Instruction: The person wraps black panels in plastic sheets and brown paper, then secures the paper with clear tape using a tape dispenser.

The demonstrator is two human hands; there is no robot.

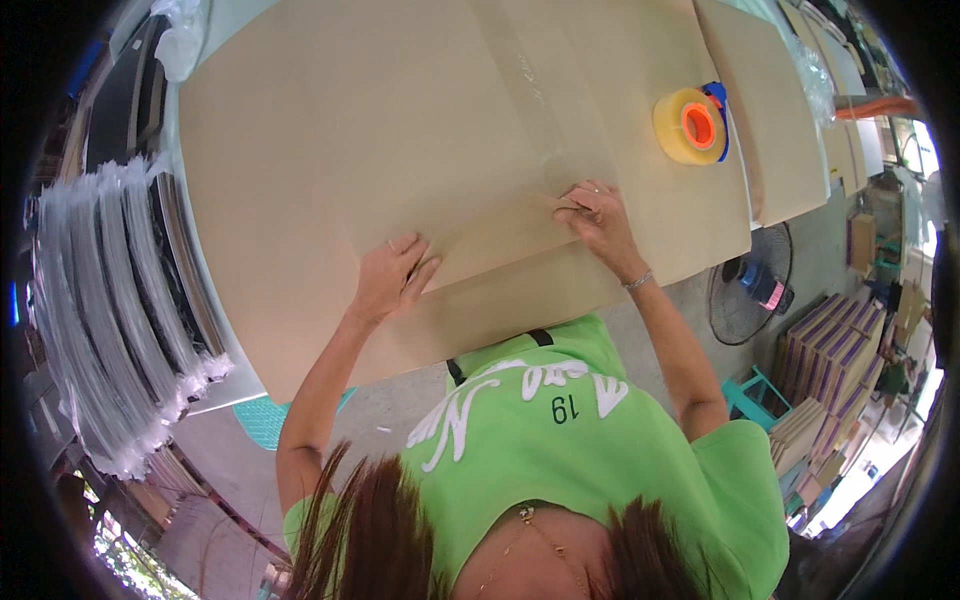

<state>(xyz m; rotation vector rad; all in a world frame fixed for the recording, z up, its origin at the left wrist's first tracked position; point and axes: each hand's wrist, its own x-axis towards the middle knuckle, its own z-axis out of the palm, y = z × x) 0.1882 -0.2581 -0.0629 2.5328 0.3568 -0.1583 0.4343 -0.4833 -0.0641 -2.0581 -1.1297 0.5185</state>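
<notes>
A large brown cardboard box [350, 130] lies flat before me, with a strip of clear tape [530, 95] running down it toward my right hand. Along its near side is a cardboard flap [500, 252]. My left hand [393, 275] is at the left end of this flap's edge, fingers curled over it and thumb below. At the flap's right part, near the tape's lower end, my right hand [598, 222] pinches the edge; its fingertips are partly hidden. To the right of that hand, a roll of clear yellowish tape [677, 128] rests in a blue dispenser [718, 95] on the cardboard.
Plastic-wrapped panels [120, 310] stand in a row left of the table. More cardboard [775, 110] lies at the right. Beyond the table's right edge are a floor fan [750, 285], a green stool [757, 398] and stacked cartons [830, 350]. Another stool [262, 422] is below left.
</notes>
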